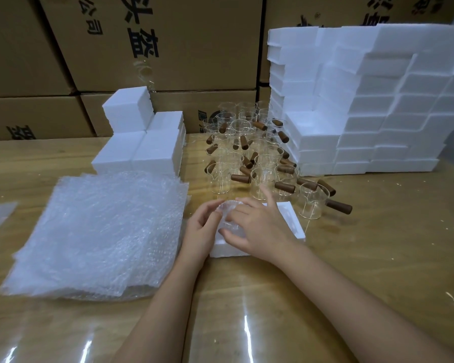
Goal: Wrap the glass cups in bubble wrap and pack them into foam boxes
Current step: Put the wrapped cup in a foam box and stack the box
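Over foam box [295, 225]: wrapped cup [227, 214] between left grip [202, 227] and right grip [261, 227], both grasping it.

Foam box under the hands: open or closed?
Open. The foam box shows its rim and hollow, no lid on; the left hand and right hand hold a bubble-wrapped bundle over it.

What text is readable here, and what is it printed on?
"公司": small black print on the big back carton, tilted.
"头盔": my best reading of the large black characters on the same carton; the top one is cropped.
Top-right carton: large print cropped, unreadable.
Lower cartons: print partly hidden, unreadable.
Foam boxes, bubble wrap, glass cups: no text seen.
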A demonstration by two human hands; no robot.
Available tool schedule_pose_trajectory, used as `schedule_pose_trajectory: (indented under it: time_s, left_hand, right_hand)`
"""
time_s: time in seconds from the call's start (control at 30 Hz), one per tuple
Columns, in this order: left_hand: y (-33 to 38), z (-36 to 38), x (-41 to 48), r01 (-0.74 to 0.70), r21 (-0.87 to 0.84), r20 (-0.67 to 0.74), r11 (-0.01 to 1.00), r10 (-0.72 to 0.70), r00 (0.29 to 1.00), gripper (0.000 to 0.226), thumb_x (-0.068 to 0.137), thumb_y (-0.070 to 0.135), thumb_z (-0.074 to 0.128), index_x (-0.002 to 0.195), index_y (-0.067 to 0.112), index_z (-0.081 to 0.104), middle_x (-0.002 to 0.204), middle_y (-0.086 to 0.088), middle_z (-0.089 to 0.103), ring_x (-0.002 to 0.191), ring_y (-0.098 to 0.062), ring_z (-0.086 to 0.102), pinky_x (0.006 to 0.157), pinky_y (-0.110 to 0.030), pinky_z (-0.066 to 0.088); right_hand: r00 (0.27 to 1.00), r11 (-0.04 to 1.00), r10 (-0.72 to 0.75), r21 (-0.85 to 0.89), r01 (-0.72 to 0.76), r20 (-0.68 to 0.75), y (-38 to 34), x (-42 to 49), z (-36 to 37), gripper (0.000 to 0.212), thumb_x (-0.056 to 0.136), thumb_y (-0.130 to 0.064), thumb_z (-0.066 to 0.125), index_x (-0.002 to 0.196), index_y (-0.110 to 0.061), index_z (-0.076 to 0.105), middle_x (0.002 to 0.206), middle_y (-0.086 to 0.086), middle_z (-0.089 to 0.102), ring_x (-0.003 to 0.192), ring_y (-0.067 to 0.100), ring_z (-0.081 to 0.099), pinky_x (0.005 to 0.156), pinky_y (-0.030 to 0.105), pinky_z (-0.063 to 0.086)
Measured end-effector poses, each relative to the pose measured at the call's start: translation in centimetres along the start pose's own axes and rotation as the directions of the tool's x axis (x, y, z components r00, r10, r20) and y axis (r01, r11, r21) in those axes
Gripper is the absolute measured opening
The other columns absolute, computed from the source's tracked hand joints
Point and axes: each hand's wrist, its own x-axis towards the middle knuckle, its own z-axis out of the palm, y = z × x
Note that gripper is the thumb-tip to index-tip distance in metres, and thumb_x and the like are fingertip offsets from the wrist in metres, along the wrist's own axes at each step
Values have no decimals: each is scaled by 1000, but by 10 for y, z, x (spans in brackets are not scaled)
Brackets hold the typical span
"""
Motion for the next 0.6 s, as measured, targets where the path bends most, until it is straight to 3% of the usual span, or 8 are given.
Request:
schedule_pose_trajectory:
  time_s: [0.2, 0.33, 0.47, 0.6]
  left_hand:
    - [0, 0, 0, -6, 51, 8, 999, 5, 1000, 28, 96, 6, 46, 111, 23, 63, 105, 14, 65, 93, 12, 58, 75, -4, 43]
    - [2, 0, 3, -4, 45, -9, 999, 4, 1000, 26, 94, 1, 48, 107, 18, 63, 102, 8, 65, 87, 12, 59, 74, -5, 44]
    - [2, 1, 7, 1, 26, -11, 1000, -1, 1000, 24, 92, 4, 54, 98, 24, 65, 98, 9, 66, 86, 11, 59, 73, -5, 44]
    - [-5, 3, 7, 34, -2, -19, 999, -34, 999, 17, 86, 21, 58, 98, 27, 68, 97, 16, 70, 94, 3, 61, 74, -8, 44]
  right_hand:
    - [995, 1000, -15, 14, 14, 102, 3, 2, -2, 40, 92, -49, 50, 104, -18, 71, 110, -6, 70, 129, 18, 48, 115, 44, -8]
    - [971, 997, -62, -38, 72, 230, 9, 2, -9, 49, 94, -59, 33, 124, -29, 58, 131, -12, 57, 140, 10, 29, 113, 48, -18]
    - [961, 994, -91, 79, 73, 263, 22, 8, -32, 49, 92, -64, 33, 125, -36, 56, 131, -15, 57, 135, 5, 35, 115, 51, -13]
    - [997, 973, 23, 227, -38, 70, 60, 23, -62, 31, 96, -50, 42, 107, -33, 65, 112, -20, 64, 107, 0, 54, 115, 41, 6]
